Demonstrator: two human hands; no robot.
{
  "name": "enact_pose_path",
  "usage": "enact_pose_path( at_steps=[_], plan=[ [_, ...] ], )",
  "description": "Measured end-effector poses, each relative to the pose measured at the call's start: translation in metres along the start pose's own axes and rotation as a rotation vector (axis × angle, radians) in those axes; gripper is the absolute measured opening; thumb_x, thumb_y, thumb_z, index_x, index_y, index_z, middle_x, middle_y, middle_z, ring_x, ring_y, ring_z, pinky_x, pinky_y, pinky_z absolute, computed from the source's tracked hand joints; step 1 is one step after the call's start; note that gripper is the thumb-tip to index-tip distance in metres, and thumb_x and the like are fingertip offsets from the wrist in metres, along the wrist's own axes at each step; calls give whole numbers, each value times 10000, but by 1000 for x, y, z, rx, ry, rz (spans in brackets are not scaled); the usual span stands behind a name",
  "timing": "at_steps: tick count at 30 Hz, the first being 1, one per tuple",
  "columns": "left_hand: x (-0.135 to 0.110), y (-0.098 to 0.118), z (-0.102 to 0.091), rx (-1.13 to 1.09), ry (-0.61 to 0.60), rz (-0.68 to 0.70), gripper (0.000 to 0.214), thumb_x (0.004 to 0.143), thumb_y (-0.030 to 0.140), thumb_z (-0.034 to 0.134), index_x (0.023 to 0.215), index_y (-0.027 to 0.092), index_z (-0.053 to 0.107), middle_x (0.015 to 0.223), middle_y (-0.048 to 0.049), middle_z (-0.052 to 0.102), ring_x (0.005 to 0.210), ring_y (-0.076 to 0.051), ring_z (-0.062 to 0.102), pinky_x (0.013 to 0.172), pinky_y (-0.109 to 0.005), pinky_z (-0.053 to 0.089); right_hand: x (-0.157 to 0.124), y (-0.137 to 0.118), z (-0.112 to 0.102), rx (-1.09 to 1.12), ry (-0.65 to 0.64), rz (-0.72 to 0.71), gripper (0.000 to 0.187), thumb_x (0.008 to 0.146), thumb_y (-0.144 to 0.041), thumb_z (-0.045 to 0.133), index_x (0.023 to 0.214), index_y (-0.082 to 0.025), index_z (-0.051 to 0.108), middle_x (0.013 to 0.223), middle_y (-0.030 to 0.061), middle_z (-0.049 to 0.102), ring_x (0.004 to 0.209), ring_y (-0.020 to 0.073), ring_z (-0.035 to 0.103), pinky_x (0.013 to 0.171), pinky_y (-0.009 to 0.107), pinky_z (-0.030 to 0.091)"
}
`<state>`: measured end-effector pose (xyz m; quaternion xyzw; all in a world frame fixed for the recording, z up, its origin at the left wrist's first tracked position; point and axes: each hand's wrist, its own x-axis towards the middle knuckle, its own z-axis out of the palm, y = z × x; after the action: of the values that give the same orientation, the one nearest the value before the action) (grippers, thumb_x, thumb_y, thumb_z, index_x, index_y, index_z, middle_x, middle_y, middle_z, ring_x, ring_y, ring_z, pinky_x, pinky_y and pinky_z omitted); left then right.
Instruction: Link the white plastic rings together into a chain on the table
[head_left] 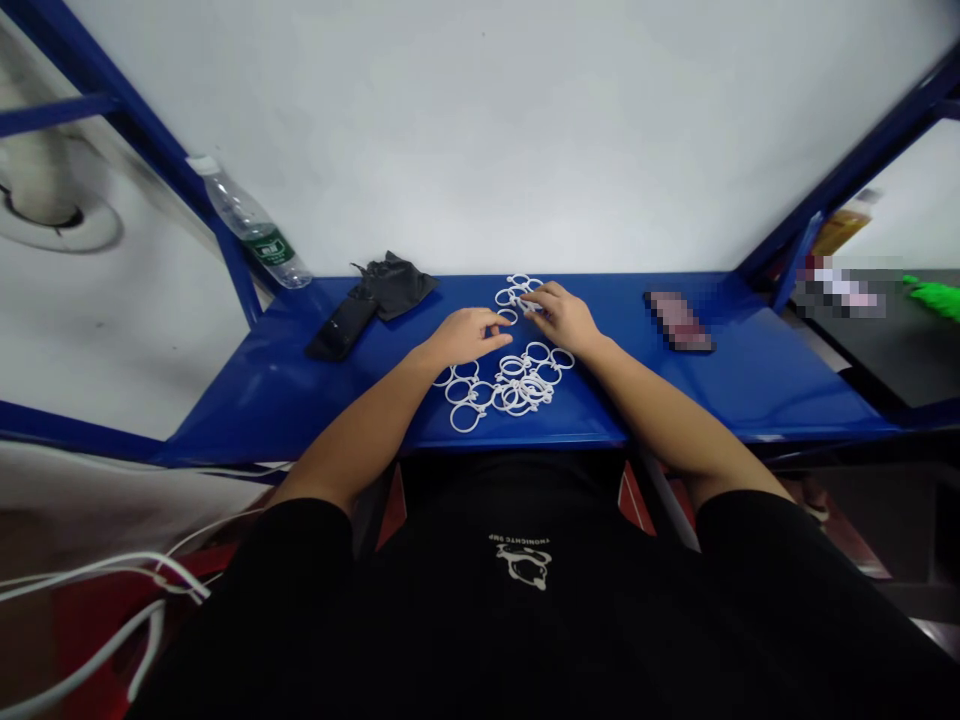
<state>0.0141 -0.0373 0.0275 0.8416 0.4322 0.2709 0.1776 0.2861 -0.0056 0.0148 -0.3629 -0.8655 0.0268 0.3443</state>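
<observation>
White wall up top, a blue metal desk (757, 375) running across the view, and we're right over the action! The two hands sit close together mid-desk, not touching each other. The left hand (466, 336) curls down with its fingertips just beside a lone white plastic ring (508, 316). The right hand (562, 318) reaches onto an upper cluster of white plastic rings (516, 294), fingers in among them. Is it pinching one? Can't call it from here, the hand blocks the view! Nearer the front edge lies a bigger tangle of white plastic rings (510, 388), its far-left ring up against the left forearm. Over on the left, crumpled black fabric (394, 285) touches a black rectangular device (341, 328), and a plastic water bottle (251, 222) leans by the blue frame. To the right, a pixelated object (679, 322) sits on the desk, too blurred to identify. Further out, a green thing (934, 297) gets cut off by the edge of the view.
</observation>
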Motion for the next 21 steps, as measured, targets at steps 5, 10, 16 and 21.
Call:
enact_pose_path(
  at_steps=[5, 10, 16, 21],
  plan=[
    [-3, 7, 3, 5, -162, 101, 357, 942, 441, 922, 1254, 272, 887, 1187, -86, 823, 938, -223, 740, 902, -367, 584, 1, 18, 2, 10, -32, 74, 322, 1039, -308, 718, 1303, -189, 857, 1270, 172, 803, 1006, 295, 739, 929, 451, 624],
    [-1, 4, 5, 11, -223, 105, 283, 945, 438, 895, 1182, 284, 905, 1089, -80, 830, 946, -238, 759, 870, -374, 582, 2, 18, 0, 68, -92, 26, 270, 1035, -328, 721, 1215, -198, 874, 1083, 114, 854, 870, 247, 719, 868, 402, 586],
    [1, -3, 7, 50, -244, 134, 193, 969, 365, 785, 1088, 289, 918, 1034, -71, 839, 930, -229, 767, 852, -366, 571, 0, 13, 1, 54, -261, 24, 297, 1052, -290, 662, 1239, -207, 878, 1134, 100, 892, 950, 248, 779, 877, 376, 580],
    [1, -3, 10, 53, -212, 139, 161, 916, 208, 728, 919, 267, 879, 982, -59, 831, 888, -214, 758, 841, -361, 568, 0, 11, -2, 72, -196, 27, 356, 1059, -298, 651, 1334, -201, 854, 1264, 138, 877, 975, 261, 778, 924, 415, 610]
  ],
)
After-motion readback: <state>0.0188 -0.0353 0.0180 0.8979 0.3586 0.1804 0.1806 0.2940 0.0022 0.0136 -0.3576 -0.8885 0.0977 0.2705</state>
